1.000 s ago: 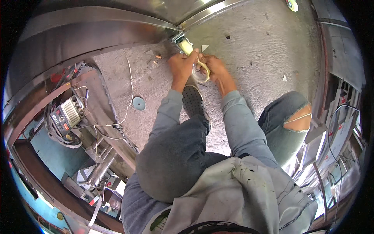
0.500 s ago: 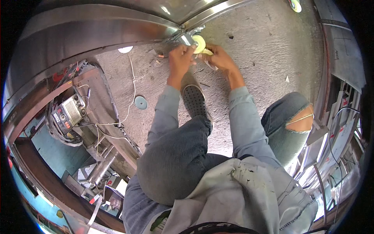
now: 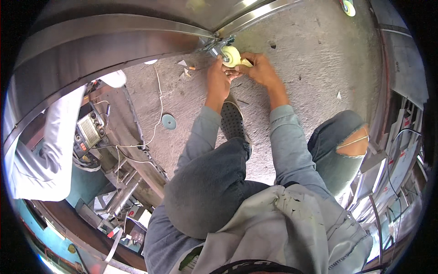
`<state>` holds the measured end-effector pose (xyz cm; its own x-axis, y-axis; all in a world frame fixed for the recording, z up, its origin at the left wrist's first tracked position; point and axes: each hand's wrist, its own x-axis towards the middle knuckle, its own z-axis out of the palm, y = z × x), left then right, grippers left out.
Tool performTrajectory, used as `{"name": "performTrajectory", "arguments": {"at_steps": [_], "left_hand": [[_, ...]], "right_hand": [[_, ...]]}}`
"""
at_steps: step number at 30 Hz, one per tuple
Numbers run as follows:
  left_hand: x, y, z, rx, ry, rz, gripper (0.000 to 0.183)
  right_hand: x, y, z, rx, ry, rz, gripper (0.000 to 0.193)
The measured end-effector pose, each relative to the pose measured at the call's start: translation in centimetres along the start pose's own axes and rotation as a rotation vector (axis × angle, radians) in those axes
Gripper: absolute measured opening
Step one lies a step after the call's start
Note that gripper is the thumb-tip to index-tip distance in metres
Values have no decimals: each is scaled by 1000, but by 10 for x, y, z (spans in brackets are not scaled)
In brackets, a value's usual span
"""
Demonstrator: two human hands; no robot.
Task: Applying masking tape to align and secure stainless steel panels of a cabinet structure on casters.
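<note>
A pale yellow caster wheel in a metal bracket sits at the lower corner of a shiny metal cabinet. My left hand is closed at the wheel's near side, with its fingertips gripping the rim. Just to the right, my right hand pinches a pale yellow strip beside the wheel. Whether the strip is still joined to the wheel I cannot tell. The fingertips of both hands nearly meet below the wheel.
A co-worker's white sleeve and pale hand reach in at left, over a small machine. A blue-green disc and a white cord lie on the concrete floor. Another caster wheel is at the far right.
The co-worker's white sleeve has come into view at the left. My left hand has shifted slightly right and down along the wheel. The bracket shows more plainly now.
</note>
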<state>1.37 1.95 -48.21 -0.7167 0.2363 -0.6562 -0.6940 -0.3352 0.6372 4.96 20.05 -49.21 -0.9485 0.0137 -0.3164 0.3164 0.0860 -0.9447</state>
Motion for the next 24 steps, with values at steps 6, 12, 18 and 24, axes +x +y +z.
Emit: {"name": "performTrajectory", "arguments": {"at_steps": [6, 12, 18, 24], "left_hand": [[-1, -18, 4, 60, 32, -31, 50], [-1, -29, -14, -218, -80, -39, 54], [-10, -27, -2, -163, -43, -46, 48], [6, -28, -27, -91, 26, -61, 50]], "right_hand": [[5, 1, -13, -225, 96, 32, 36], [10, -28, 16, 55, -53, 146, 45], [4, -29, 22, 696, 10, 379, 42], [8, -29, 41, 476, 37, 327, 35]]}}
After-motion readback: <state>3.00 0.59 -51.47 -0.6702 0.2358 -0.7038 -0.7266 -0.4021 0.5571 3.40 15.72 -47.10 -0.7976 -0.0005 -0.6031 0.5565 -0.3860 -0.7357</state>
